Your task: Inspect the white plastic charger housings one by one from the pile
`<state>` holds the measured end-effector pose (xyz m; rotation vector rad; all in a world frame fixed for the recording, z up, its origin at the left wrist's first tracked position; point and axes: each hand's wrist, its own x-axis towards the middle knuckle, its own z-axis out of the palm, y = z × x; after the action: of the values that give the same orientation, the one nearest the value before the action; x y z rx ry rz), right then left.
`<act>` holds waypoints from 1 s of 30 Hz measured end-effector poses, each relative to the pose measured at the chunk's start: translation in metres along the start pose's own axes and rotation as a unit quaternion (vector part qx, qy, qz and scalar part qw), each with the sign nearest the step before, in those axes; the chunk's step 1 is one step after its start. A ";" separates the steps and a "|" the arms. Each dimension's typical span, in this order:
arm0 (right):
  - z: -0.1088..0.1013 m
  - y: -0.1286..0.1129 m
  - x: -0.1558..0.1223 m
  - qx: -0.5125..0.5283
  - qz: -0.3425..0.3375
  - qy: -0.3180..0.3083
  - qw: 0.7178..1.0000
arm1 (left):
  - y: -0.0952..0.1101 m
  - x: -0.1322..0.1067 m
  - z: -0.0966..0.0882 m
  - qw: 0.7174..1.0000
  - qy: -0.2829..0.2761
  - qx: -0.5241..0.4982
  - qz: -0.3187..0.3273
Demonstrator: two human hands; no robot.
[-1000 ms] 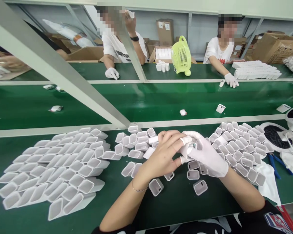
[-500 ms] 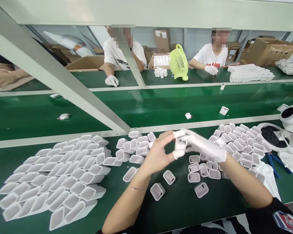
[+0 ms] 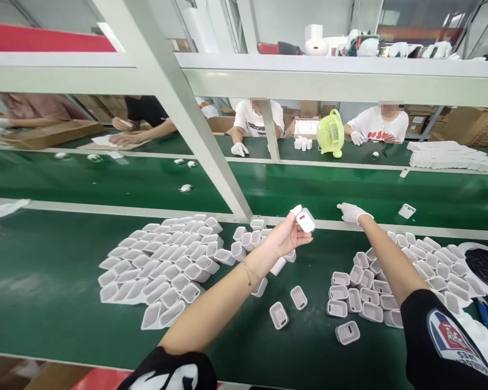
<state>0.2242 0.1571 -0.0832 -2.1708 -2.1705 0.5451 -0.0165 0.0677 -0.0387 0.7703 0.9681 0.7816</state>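
My left hand (image 3: 288, 234) holds up a white rounded charger housing (image 3: 306, 220), whose end face has a small red slot. Finger cots cover the thumb and a fingertip of that hand in part; the rest is bare. My right hand (image 3: 352, 213), in a white glove, reaches over the near edge of the green belt (image 3: 284, 187) with its fingers stretched out; nothing shows in it, though its underside is hidden. Below my hands, a few open white shells (image 3: 278, 315) lie apart on the table.
Dense rows of white shells (image 3: 166, 254) stand at left, and another group (image 3: 431, 265) at right beside blue pliers (image 3: 486, 319). A slanted post (image 3: 211, 157) rises before me. Across the belt, co-workers sit near a green fan (image 3: 331, 132). A white cover (image 3: 407, 210) lies on the belt.
My hands have parted: the right has left the housing and reached forward to the belt, while the left keeps the housing. The small white piece on the belt no longer shows. My view has shifted left and up.
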 end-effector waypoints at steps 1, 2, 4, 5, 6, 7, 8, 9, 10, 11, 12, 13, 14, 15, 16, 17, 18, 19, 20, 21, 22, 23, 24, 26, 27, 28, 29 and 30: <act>0.003 0.001 0.000 -0.008 0.013 -0.005 1.000 | -0.002 0.004 -0.002 1.000 0.006 0.017 0.011; 0.005 0.003 0.001 -0.008 0.029 -0.007 1.000 | -0.003 0.009 -0.004 0.999 0.015 0.036 0.026; 0.006 0.007 0.000 -0.004 0.059 -0.007 0.998 | -0.004 0.023 -0.010 0.993 0.038 0.081 0.071; 0.006 0.008 -0.001 -0.003 0.069 -0.008 0.998 | -0.002 0.033 -0.013 0.988 0.053 0.108 0.097; 0.005 0.010 -0.002 -0.001 0.076 -0.010 0.997 | 0.000 0.043 -0.017 0.980 0.069 0.139 0.124; 0.004 0.011 -0.005 0.001 0.078 -0.013 0.997 | 0.003 0.055 -0.021 0.970 0.085 0.175 0.148; 0.004 0.011 -0.008 0.003 0.076 -0.017 0.997 | 0.007 0.067 -0.025 0.957 0.100 0.216 0.167; 0.004 0.011 -0.012 0.004 0.072 -0.022 0.997 | 0.010 0.079 -0.029 0.942 0.113 0.262 0.179; 0.006 0.009 -0.017 0.004 0.067 -0.027 0.997 | 0.013 0.090 -0.033 0.925 0.122 0.310 0.184; 0.009 0.007 -0.023 0.003 0.063 -0.032 0.998 | 0.014 0.100 -0.036 0.907 0.127 0.358 0.183; 0.013 0.005 -0.029 0.001 0.060 -0.037 0.998 | 0.014 0.109 -0.039 0.888 0.129 0.403 0.180; 0.018 0.003 -0.034 -0.001 0.057 -0.041 0.998 | 0.013 0.117 -0.042 0.869 0.129 0.445 0.174; 0.023 0.001 -0.039 -0.003 0.056 -0.044 0.997 | 0.011 0.122 -0.044 0.850 0.127 0.483 0.169; 0.027 0.000 -0.042 -0.003 0.054 -0.045 0.998 | 0.010 0.126 -0.046 0.830 0.125 0.518 0.165; 0.030 0.000 -0.045 -0.003 0.051 -0.045 0.998 | 0.008 0.128 -0.048 0.810 0.123 0.549 0.164; 0.031 0.002 -0.047 -0.002 0.047 -0.041 0.998 | 0.007 0.127 -0.050 0.790 0.121 0.578 0.165; 0.031 0.004 -0.048 0.000 0.044 -0.035 0.998 | 0.008 0.125 -0.052 0.771 0.118 0.603 0.168; 0.029 0.007 -0.048 0.002 0.039 -0.028 0.999 | 0.009 0.120 -0.055 0.752 0.114 0.626 0.173; 0.026 0.011 -0.048 0.004 0.034 -0.021 0.999 | 0.012 0.114 -0.058 0.734 0.107 0.647 0.178; 0.024 0.015 -0.049 0.004 0.028 -0.017 0.999 | 0.016 0.104 -0.061 0.717 0.095 0.666 0.183; 0.022 0.018 -0.050 0.004 0.021 -0.017 1.000 | 0.019 0.093 -0.064 0.701 0.079 0.683 0.188; 0.021 0.021 -0.052 0.001 0.014 -0.020 1.000 | 0.021 0.080 -0.067 0.687 0.059 0.699 0.192; 0.022 0.022 -0.055 -0.004 0.006 -0.023 1.000 | 0.022 0.066 -0.070 0.673 0.036 0.712 0.197; 0.028 0.022 -0.060 -0.018 -0.007 -0.030 0.999 | 0.019 0.037 -0.073 0.650 -0.016 0.733 0.202; 0.033 0.020 -0.062 -0.026 -0.011 -0.032 0.999 | 0.014 0.024 -0.074 0.640 -0.042 0.740 0.201; 0.037 0.017 -0.063 -0.032 -0.014 -0.033 0.999 | 0.008 0.014 -0.075 0.629 -0.067 0.748 0.200; 0.040 0.015 -0.063 -0.035 -0.015 -0.034 0.999 | 0.002 0.006 -0.075 0.619 -0.089 0.754 0.200; 0.043 0.012 -0.062 -0.035 -0.014 -0.036 0.999 | -0.005 0.001 -0.075 0.612 -0.104 0.758 0.200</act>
<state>0.2267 0.0870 -0.1127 -2.1847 -2.2862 0.5625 -0.0838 0.0816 -0.0703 2.5809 1.1208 -0.0136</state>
